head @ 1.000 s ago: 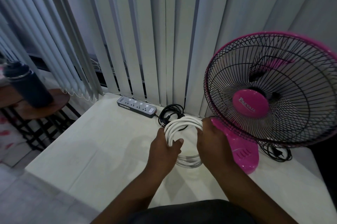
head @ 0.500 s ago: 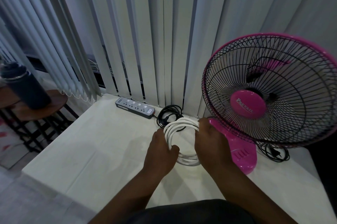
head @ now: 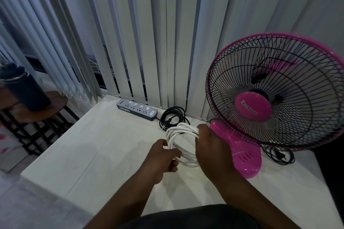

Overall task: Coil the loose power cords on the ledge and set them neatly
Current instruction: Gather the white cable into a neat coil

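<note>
A coiled white power cord (head: 178, 132) is held just above the white ledge (head: 96, 150), between both hands. My left hand (head: 163, 156) grips the coil's left side, fingers curled round the strands. My right hand (head: 210, 146) grips its right side and hides that part of the loop. Behind it a coiled black cord (head: 172, 117) with its plug lies on the ledge by the blinds, joined to a grey power strip (head: 136, 109). Another black cord (head: 279, 156) lies bundled behind the fan's base.
A pink table fan (head: 275, 109) stands on the ledge at the right, its base close to my right hand. Vertical blinds (head: 149, 33) hang along the back. Left of the ledge is a small wooden table (head: 55, 106) with a dark bottle (head: 24, 87).
The white coil has stayed between my hands. My left hand has shifted its hold lower on the coil's left side. The view has tipped up slightly.
</note>
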{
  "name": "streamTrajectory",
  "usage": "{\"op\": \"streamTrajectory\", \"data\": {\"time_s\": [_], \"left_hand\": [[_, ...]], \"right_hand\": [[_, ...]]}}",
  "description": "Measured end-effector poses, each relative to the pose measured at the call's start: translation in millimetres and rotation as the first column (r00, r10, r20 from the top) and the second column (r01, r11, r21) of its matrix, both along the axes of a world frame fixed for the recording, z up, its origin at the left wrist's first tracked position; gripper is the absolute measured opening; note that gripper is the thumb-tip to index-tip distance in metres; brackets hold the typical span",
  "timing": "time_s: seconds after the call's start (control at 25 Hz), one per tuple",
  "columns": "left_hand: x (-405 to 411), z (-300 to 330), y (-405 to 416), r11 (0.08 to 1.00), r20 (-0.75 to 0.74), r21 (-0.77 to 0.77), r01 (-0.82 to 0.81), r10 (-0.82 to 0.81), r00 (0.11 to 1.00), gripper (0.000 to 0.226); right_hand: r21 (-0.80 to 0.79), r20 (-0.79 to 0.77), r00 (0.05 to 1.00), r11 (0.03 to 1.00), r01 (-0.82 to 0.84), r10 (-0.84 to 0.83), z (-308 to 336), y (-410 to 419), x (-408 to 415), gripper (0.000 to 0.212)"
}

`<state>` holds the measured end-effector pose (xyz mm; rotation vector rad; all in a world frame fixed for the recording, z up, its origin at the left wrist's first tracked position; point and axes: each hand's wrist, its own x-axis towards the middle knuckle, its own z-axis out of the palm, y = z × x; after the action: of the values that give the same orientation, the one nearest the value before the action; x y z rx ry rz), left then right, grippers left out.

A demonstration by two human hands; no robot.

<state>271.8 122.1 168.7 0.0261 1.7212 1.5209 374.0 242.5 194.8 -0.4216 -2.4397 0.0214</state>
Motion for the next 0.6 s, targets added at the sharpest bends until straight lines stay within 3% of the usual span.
{"op": "streamTrajectory", "data": {"time_s": [0.2, 0.36, 0.56, 0.6], "left_hand": [[3.1, -0.9, -1.0, 0.995, 0.029, 0.094, -0.033, 0.031, 0.999, 0.037], [2.1, 3.2, -7.4, 0.979, 0.012, 0.202, -0.011, 0.009, 1.0, 0.033], [3.7, 2.6, -20.5, 0.973, -0.269, 0.228, -0.027, 0.089, 0.959, 0.004], [2.9, -0.2, -24.1, 0.973, -0.352, 0.229, -0.028, 0.11, 0.93, 0.01]], "right_hand": [[-0.04, 0.022, 1.0, 0.999, -0.02, 0.021, -8.6, -0.9, 1.2, 0.018], [-0.23, 0.029, 0.996, 0.97, 0.086, -0.081, -2.5, 10.7, -5.1, 0.014], [-0.601, -0.047, 0.969, 0.782, 0.168, -0.244, 9.5, 53.9, -3.9, 0.007], [-0.642, -0.056, 0.966, 0.75, 0.159, -0.253, 15.4, 60.7, -1.8, 0.008]]}}
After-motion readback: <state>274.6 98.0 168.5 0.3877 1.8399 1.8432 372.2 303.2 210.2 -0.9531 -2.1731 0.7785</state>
